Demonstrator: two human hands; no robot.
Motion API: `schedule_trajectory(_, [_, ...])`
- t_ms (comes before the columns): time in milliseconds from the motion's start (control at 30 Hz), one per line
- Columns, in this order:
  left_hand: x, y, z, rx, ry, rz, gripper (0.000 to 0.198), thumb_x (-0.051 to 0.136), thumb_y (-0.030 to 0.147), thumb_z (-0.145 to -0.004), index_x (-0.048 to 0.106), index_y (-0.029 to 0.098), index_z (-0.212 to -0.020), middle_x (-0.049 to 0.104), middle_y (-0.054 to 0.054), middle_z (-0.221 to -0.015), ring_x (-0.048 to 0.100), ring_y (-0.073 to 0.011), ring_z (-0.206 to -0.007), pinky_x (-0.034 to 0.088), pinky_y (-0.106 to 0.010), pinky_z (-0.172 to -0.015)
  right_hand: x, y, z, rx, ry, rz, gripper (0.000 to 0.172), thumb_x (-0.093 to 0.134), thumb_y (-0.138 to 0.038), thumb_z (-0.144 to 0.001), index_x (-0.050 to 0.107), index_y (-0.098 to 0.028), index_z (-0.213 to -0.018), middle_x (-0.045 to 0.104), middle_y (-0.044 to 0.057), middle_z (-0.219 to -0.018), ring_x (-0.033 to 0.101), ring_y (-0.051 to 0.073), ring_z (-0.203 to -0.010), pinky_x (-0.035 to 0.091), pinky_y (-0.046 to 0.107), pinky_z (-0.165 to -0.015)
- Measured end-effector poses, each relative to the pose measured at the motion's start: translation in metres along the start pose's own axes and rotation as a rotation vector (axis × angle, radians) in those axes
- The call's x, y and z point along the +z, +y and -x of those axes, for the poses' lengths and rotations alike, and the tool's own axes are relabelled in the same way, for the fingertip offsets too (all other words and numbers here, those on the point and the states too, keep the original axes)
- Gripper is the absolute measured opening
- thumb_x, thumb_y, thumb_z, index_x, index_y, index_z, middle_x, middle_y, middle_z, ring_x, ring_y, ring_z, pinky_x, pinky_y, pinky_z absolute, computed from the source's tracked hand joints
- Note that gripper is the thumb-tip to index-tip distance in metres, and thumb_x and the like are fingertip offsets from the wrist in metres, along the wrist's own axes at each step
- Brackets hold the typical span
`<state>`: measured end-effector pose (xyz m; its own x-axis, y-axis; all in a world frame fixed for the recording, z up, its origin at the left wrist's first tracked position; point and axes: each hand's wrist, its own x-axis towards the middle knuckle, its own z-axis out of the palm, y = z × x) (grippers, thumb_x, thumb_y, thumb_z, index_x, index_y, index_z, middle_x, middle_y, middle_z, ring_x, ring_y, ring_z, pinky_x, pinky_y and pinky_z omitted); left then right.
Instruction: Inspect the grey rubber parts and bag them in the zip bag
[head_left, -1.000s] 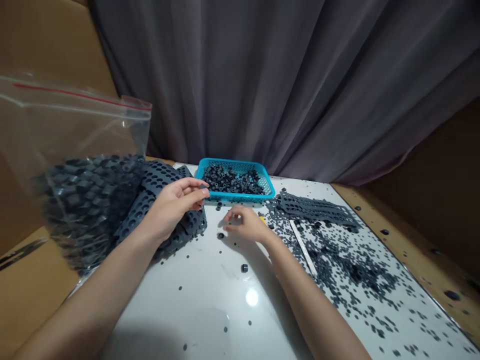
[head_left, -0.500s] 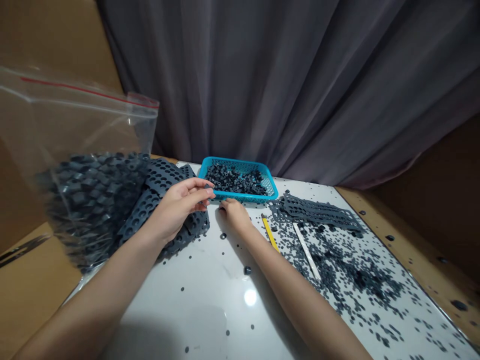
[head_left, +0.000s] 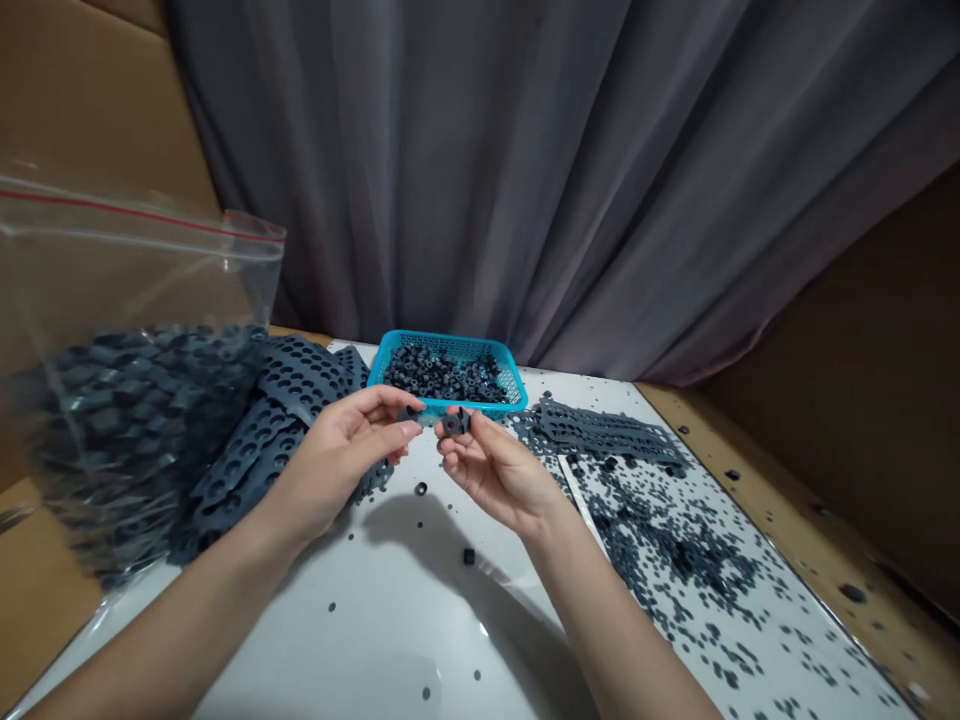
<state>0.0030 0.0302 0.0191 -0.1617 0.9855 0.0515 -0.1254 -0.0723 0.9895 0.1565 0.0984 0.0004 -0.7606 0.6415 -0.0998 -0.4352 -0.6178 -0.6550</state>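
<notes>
Between the thumb and fingers of my left hand (head_left: 352,445) is a small dark grey foam piece (head_left: 407,413). My right hand (head_left: 501,465) pinches another dark foam piece with a hole (head_left: 454,424), facing the left hand with a small gap between them. Both hands are raised above the table, just in front of a blue basket (head_left: 517,404) that holds many similar dark pieces. Below the hands, a dark ring (head_left: 421,489) and a small dark block (head_left: 469,556) lie on the white table (head_left: 360,640).
At left stands a clear zip bag (head_left: 142,400) full of dark pieces, beside perforated foam sheets (head_left: 300,380). On the right lie punched foam strips (head_left: 607,432), a white stick (head_left: 581,500) and many scattered dark bits (head_left: 690,560). A grey curtain (head_left: 450,170) hangs behind.
My right hand has risen from the tabletop by the basket and now holds a foam piece up near my left hand. The view has shifted slightly; the yellow tool is now hidden.
</notes>
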Motion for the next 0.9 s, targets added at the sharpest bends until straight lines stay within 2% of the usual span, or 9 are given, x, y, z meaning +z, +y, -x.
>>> schedule_trajectory(133, [0.003,0.002,0.009,0.103,0.005,-0.054,0.017,0.067,0.028,-0.073,0.061,0.023,-0.088,0.059,0.003,-0.080,0.053,-0.0062,-0.072,0.043,-0.014,-0.063,0.001,0.003,0.002,0.020,0.018,-0.047,0.034,0.075,-0.037,-0.062,0.064,-0.012,-0.083,0.068,0.003,-0.075,0.063,0.006,-0.065,0.053,0.014,-0.063])
schedule_trajectory(267, [0.005,0.003,0.013,0.137,0.028,-0.118,0.021,0.069,0.027,-0.071,0.060,0.024,-0.090,0.061,0.002,-0.087,0.056,-0.0091,-0.081,0.046,-0.017,-0.072,0.005,0.004,0.004,0.044,0.010,-0.098,0.038,0.076,-0.039,-0.059,0.064,-0.011,-0.082,0.068,0.004,-0.074,0.063,0.007,-0.061,0.053,0.015,-0.061])
schedule_trajectory(533, [0.008,0.008,0.016,0.184,0.090,-0.258,0.023,0.070,0.030,-0.069,0.059,0.021,-0.088,0.062,0.000,-0.086,0.058,-0.0125,-0.080,0.049,-0.021,-0.069,0.020,0.008,0.007,0.100,0.038,-0.289,0.033,0.068,-0.043,-0.067,0.064,-0.011,-0.074,0.067,0.002,-0.067,0.061,0.005,-0.058,0.051,0.013,-0.056])
schedule_trajectory(900, [0.007,0.007,0.020,0.230,0.111,-0.270,0.021,0.069,0.028,-0.070,0.060,0.022,-0.088,0.061,0.001,-0.087,0.058,-0.0117,-0.081,0.050,-0.018,-0.066,0.035,0.008,0.019,0.228,0.083,-0.473,0.049,0.047,-0.057,-0.078,0.062,-0.011,-0.068,0.060,0.000,-0.051,0.054,0.002,-0.046,0.043,0.008,-0.044])
